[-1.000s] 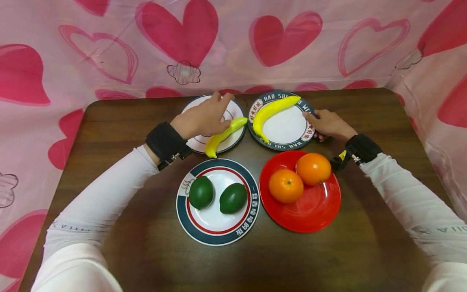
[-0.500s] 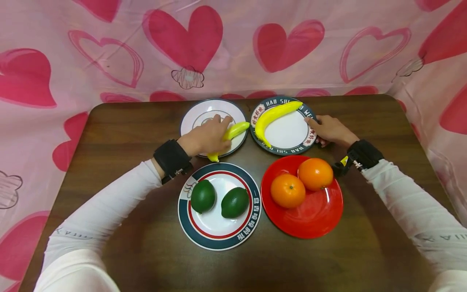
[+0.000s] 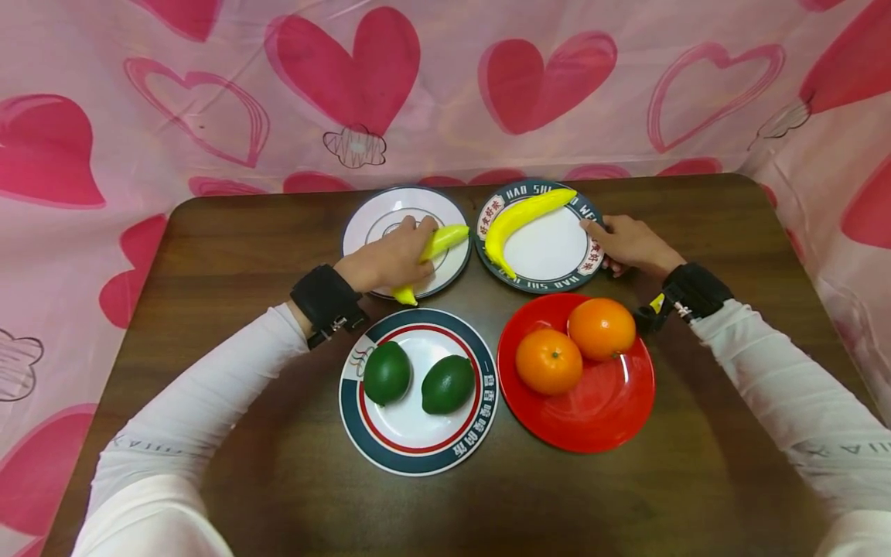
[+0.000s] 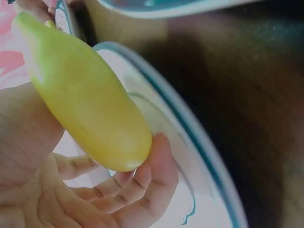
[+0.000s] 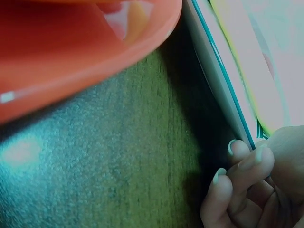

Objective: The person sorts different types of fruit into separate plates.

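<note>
My left hand (image 3: pixel 394 257) grips a yellow banana (image 3: pixel 447 240) over the white plate (image 3: pixel 361 226) at the back. In the left wrist view the fingers curl under the banana (image 4: pixel 90 99), with the plate's blue-edged rim close behind. My right hand (image 3: pixel 635 244) pinches the right rim of a dark-rimmed plate (image 3: pixel 546 251), thumb on top and fingers below. The right wrist view shows those curled fingers (image 5: pixel 247 166) at the plate's edge. A second banana (image 3: pixel 518 224) lies on that plate, along its left side.
In front stands a blue-rimmed plate (image 3: pixel 407 462) with two green lemon-shaped fruits (image 3: pixel 448 384). To its right is a red plate (image 3: pixel 595 422) with two oranges (image 3: pixel 548 362). A heart-patterned pink cloth (image 3: pixel 445 93) hangs behind the brown table (image 3: pixel 230 247).
My left hand has come down onto the banana on the white plate and closed round it. The right hand stays at the dark-rimmed plate's edge.
</note>
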### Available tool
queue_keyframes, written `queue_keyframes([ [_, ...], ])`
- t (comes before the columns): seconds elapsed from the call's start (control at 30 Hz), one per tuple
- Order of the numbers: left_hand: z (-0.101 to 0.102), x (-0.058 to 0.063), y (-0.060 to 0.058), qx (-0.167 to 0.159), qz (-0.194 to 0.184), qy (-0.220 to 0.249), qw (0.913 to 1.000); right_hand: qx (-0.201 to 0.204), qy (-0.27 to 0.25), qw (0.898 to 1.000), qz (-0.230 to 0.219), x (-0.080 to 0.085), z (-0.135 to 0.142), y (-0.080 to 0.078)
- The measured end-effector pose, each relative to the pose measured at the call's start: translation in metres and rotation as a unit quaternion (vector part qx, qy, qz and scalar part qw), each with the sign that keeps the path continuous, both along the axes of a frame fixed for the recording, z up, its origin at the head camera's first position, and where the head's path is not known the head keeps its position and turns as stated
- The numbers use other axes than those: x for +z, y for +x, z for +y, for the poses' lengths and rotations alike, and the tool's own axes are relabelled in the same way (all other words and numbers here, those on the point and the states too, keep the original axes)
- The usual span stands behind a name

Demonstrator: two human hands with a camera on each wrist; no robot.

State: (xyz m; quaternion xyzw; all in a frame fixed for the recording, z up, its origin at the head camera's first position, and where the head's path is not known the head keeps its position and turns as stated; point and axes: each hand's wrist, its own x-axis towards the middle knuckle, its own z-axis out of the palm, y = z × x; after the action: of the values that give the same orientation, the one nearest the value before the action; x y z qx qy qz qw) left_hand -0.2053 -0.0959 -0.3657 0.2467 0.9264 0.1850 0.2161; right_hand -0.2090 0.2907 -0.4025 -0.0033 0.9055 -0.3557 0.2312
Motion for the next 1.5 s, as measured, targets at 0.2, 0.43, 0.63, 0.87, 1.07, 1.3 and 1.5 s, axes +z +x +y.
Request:
queue_keyframes([
  [0.2,0.003,0.012,-0.007,0.004,0.025,0.038,0.9990,0.000,0.000,1.000,0.005,0.002,0.003,0.001],
  [0.43,0.023,0.028,-0.009,-0.020,0.041,0.113,0.9926,0.002,0.008,1.000,0.008,0.000,0.006,0.002],
  [0.63,0.057,0.045,-0.005,-0.056,0.067,0.156,0.9839,0.002,0.015,1.000,0.014,-0.002,0.006,0.001],
  [0.87,0.101,0.058,-0.007,-0.072,0.085,0.132,0.9850,0.003,0.016,1.000,0.004,-0.007,0.005,0.000],
  [1.07,0.133,0.056,-0.016,-0.088,0.071,0.100,0.9886,0.000,0.018,1.000,0.010,-0.007,0.004,-0.003],
  [1.3,0.158,0.031,-0.024,-0.110,0.068,0.052,0.9903,-0.001,0.015,1.000,0.019,-0.008,0.003,-0.005],
  [1.5,0.167,0.016,-0.025,-0.120,0.095,-0.026,0.9879,-0.003,0.013,1.000,0.020,-0.006,0.001,-0.004],
])
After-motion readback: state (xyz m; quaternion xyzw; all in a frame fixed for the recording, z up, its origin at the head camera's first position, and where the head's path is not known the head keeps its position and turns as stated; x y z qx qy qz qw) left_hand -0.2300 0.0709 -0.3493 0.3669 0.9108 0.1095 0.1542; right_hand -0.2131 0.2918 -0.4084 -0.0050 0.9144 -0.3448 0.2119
